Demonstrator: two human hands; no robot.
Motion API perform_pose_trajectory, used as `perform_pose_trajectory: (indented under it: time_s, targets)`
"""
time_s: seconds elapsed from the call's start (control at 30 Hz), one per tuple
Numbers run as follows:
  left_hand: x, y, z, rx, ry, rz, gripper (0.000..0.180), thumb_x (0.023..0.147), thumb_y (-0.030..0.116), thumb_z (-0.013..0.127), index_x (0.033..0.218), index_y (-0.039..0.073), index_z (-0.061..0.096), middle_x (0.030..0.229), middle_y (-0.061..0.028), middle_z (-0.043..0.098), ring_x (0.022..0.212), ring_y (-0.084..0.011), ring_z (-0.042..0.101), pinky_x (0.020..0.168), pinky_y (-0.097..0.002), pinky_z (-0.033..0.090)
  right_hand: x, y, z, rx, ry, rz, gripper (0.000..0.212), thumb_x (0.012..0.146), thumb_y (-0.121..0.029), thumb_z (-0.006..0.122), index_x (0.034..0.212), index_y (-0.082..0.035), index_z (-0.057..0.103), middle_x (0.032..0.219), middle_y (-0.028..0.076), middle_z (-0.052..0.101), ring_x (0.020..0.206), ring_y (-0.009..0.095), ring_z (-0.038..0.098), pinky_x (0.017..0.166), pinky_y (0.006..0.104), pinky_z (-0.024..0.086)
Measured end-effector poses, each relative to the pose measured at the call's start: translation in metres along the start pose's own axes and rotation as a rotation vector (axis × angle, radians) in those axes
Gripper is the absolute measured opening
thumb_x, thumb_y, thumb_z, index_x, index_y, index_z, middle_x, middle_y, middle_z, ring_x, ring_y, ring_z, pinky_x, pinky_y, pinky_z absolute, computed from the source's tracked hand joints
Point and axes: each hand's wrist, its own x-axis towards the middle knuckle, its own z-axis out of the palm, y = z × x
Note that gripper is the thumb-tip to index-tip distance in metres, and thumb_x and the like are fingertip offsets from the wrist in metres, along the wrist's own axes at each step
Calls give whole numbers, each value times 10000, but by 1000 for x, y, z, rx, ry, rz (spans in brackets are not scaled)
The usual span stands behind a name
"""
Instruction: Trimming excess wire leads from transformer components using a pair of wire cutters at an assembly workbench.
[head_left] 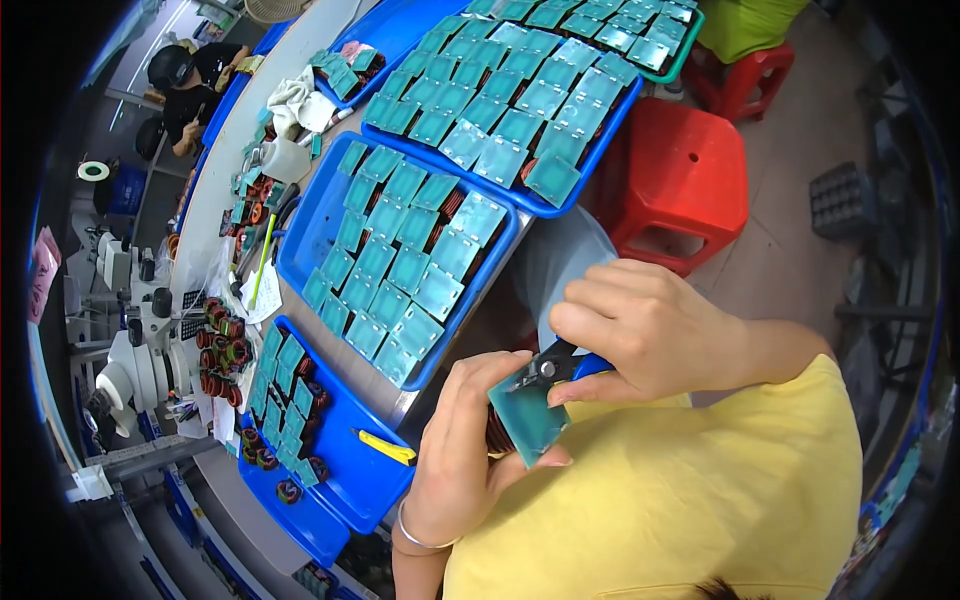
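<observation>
The left hand (455, 435) holds a green square board (530, 425) near the yellow shirt (680, 490), with its fingers curled around one side and the thumb along the bottom edge. A reddish-brown coil of wire (497, 432) peeks out from under the board, next to the left palm. A shiny bracelet (425, 543) sits on the left wrist. The right hand (640, 325) has its fingers closed around small cutters (547, 370) with blue handles — the black tip is at the top edge of the board, by the left fingertips. I cannot tell if the blades are biting on anything. Past the hands, a blue tray (310, 240) holds rows of the same kind of green boards, and some bare blue shows at its left side. A bigger group of boards fills the far blue tray (550, 210) behind it. Closer in, a low blue tray (345, 485) has more boards and round coils on its left part, and a yellow knife (385, 447) lies on its right part. A red stool (690, 180) stands on the floor to the right — and far off at the upper left, another person (205, 80) in dark clothes is by a table.
</observation>
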Motion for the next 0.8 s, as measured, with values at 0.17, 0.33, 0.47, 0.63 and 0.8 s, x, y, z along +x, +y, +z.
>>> perform_pose_trajectory:
  time_s: [0.17,0.33,0.47,0.63,0.8]
  targets:
    - [5,5,-1,-21,-63,-73,647,615,198,796,1128,-20,466,1070,-168,529,912,-322,548,764,-357,464,-11,7,17,6,15,21,445,702,-412,701,810,-39,483,676,78,471,570,255,491,517,339,406]
    - [7,9,6,-95,-28,-214,761,600,482,753,1113,-8,479,979,-85,555,759,-162,558,647,-247,449,-16,8,13,95,33,78,440,710,-405,702,796,-34,481,669,87,483,570,271,510,523,345,417]
    - [-4,-12,9,-784,73,-321,787,711,538,669,1178,-42,416,1036,-118,554,811,-179,582,652,-275,485,-19,14,-15,306,-27,199,401,726,-350,703,774,-23,476,674,107,506,609,293,534,559,360,432]
    - [-3,-17,-5,-1081,30,-336,803,746,591,598,1177,-60,411,970,-156,571,748,-180,576,573,-235,449,-25,26,-18,91,-378,433,363,711,-282,722,780,-23,478,799,147,553,733,296,565,605,363,439]
    - [-20,-37,-22,-1038,-152,-288,782,772,469,656,1295,-19,340,1133,-98,505,919,-111,521,645,-224,461,29,-1,-2,552,-128,-94,359,635,-185,773,809,-54,487,1152,164,532,984,312,544,735,378,442]
